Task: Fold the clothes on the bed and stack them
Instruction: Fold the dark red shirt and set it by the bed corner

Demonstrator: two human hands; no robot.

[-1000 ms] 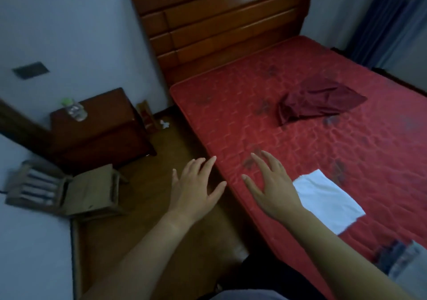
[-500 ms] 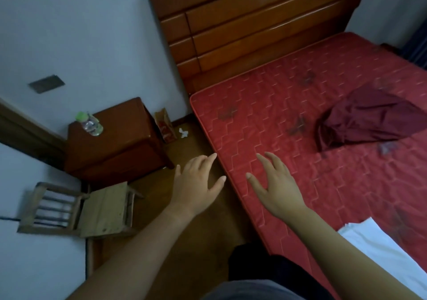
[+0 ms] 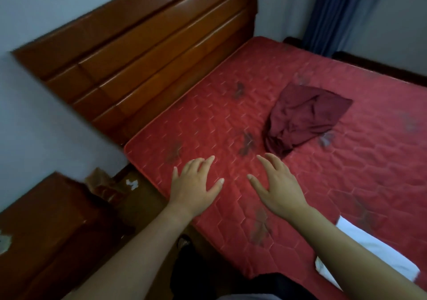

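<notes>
Red quilted mattress of the bed (image 3: 346, 172) filled most of my view, with a wooden headboard (image 3: 143, 52) against the wall; a crumpled maroon garment (image 3: 305, 117) lay on it, just beyond my right hand (image 3: 277, 184); a white cloth (image 3: 369, 251) lay flat at the near edge, partly hidden by my right forearm; my left hand (image 3: 196, 184) and the right one were spread over the mattress, fingers straight, holding nothing; a dark nightstand (image 3: 46, 230) stood at the left.
</notes>
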